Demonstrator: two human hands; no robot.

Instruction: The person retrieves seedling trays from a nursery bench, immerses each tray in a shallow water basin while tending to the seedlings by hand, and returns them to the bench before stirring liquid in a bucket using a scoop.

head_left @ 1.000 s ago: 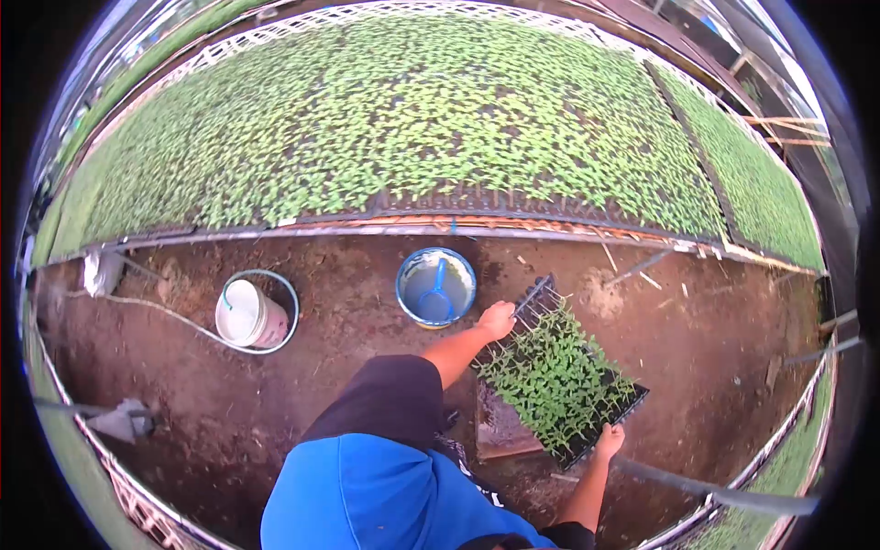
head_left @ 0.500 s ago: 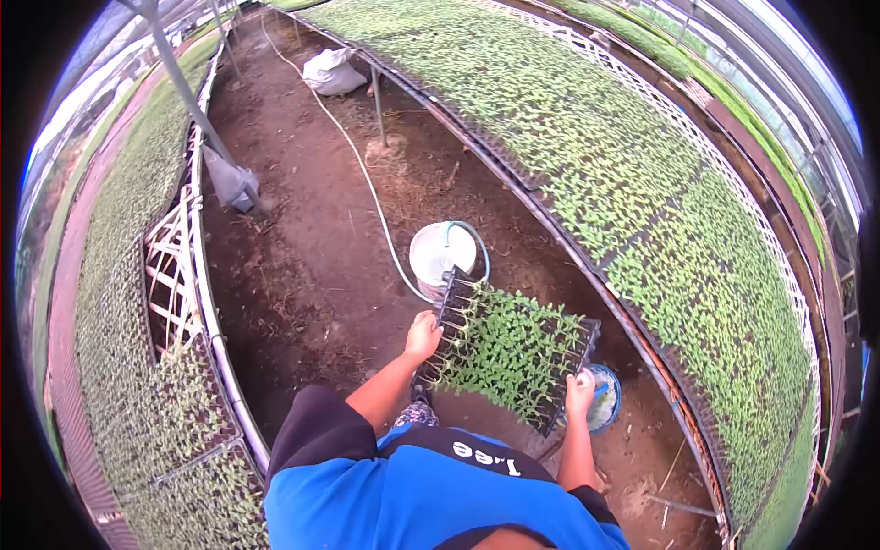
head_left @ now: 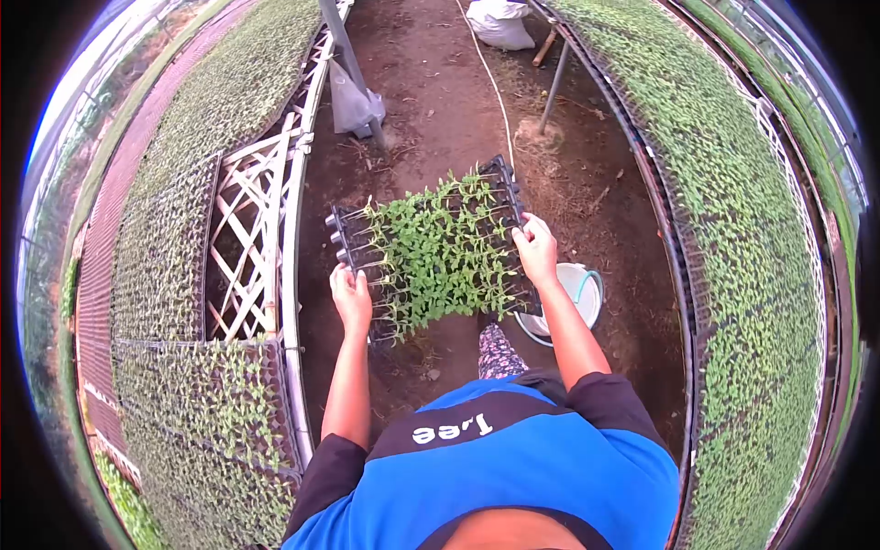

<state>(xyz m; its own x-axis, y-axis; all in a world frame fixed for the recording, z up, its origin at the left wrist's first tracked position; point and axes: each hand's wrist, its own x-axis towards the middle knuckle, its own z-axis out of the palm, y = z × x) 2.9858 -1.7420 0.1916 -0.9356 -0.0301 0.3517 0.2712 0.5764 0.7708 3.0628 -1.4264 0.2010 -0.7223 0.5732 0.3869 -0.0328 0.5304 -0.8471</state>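
A black seedling tray (head_left: 342, 225) full of small green seedlings (head_left: 435, 252) is held up in front of me, above the dirt path. My left hand (head_left: 352, 295) is closed on its left edge, the thumb on the top side. On the opposite edge, my right hand (head_left: 535, 246) grips the tray in the same way. The tray lies slightly tilted, its right side farther forward. The fingers under the tray are partly hidden.
To the left, a bench of seedling trays (head_left: 174, 385) has a gap showing white lattice slats (head_left: 246, 243). Another long seedling bench (head_left: 752, 302) runs along the right. A white bucket (head_left: 573, 298) stands by my right forearm. Plastic bags (head_left: 353, 101) and a hose (head_left: 490, 78) lie ahead.
My view and body have turned left toward the lattice gap. Both hands have carried the seedling tray along, away from the bucket, which now sits to the right of it.
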